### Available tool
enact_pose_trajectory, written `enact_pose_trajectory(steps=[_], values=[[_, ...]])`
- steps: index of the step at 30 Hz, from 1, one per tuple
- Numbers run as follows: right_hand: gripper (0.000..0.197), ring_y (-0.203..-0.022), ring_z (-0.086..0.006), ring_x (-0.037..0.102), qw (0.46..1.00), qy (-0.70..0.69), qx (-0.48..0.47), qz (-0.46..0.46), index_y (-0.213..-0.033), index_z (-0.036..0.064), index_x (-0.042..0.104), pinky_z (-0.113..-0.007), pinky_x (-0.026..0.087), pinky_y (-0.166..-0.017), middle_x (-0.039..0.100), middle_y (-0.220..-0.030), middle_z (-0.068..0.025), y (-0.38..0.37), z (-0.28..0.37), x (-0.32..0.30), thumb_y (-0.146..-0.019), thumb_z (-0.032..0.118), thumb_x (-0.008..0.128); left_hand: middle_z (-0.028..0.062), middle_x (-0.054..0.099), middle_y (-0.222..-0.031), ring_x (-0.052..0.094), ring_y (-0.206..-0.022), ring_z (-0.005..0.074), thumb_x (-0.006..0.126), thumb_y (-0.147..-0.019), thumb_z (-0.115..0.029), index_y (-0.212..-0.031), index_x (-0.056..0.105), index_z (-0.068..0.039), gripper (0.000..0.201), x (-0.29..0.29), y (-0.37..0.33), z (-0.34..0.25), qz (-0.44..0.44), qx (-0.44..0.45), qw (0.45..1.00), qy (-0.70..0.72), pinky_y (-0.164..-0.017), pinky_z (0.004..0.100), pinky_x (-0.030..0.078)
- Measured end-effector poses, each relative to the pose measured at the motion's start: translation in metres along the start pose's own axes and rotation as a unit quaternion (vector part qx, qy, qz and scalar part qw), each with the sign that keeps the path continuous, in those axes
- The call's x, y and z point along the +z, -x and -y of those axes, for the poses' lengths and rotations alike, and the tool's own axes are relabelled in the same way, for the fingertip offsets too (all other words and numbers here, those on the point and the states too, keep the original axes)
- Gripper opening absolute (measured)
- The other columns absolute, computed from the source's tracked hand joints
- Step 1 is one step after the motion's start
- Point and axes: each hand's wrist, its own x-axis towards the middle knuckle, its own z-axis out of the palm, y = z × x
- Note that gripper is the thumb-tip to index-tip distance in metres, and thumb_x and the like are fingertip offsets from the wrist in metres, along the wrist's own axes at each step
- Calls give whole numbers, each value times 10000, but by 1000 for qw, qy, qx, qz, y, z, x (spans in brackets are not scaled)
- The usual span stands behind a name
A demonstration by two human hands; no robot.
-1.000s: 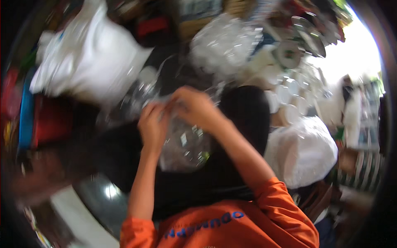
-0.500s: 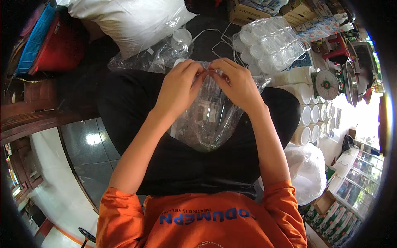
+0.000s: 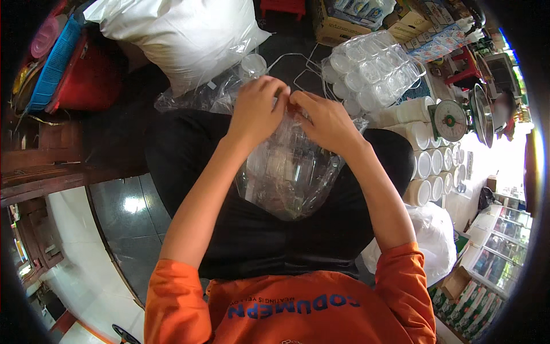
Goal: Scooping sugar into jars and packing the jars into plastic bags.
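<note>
A clear plastic bag (image 3: 289, 189) rests in my lap between my folded legs. Clear items with straight edges show through its film; their kind is hard to make out. My left hand (image 3: 259, 109) is closed at the bag's top, thumb and fingers pinched on the gathered film. Close beside it, my right hand (image 3: 327, 121) pinches the same top edge, its fingers curled in. A small gap parts the two sets of fingertips. The bag's mouth is mostly hidden behind my hands.
Beyond my knees stand a full white sack (image 3: 183, 40) and a bag of clear round-lidded containers (image 3: 369, 69). To the right are stacked white tubs (image 3: 424, 163), a dial scale (image 3: 450, 120) and a white plastic bag (image 3: 432, 241). A red basin (image 3: 86, 74) stands at the left.
The view has shifted slightly. My fingertips have drawn a little apart, with the right hand lower than the left. The bag's film is more gathered under my hands.
</note>
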Motion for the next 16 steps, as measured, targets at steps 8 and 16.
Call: enact_pose_trajectory(steps=[8,16], values=[[230,-818,-423,702,994,70,82,23,-1210,56,496,-517,549,-679,711,-1006,-184,39,17,-3,-1009,114,592,249,739,-897,708,-923,476,571,-1043,-443,-903,775,-9,500,33,-17,-20,245,-220,944,26,-831,517,548],[259,-870,-449,712,987,12,155,-30,-1247,45,472,-509,571,-714,723,-1083,-214,90,46,-3,-1028,120,589,257,757,-913,740,-913,464,602,-956,-429,-905,838,-98,410,44,-19,-15,211,-229,950,-35,-875,523,597]])
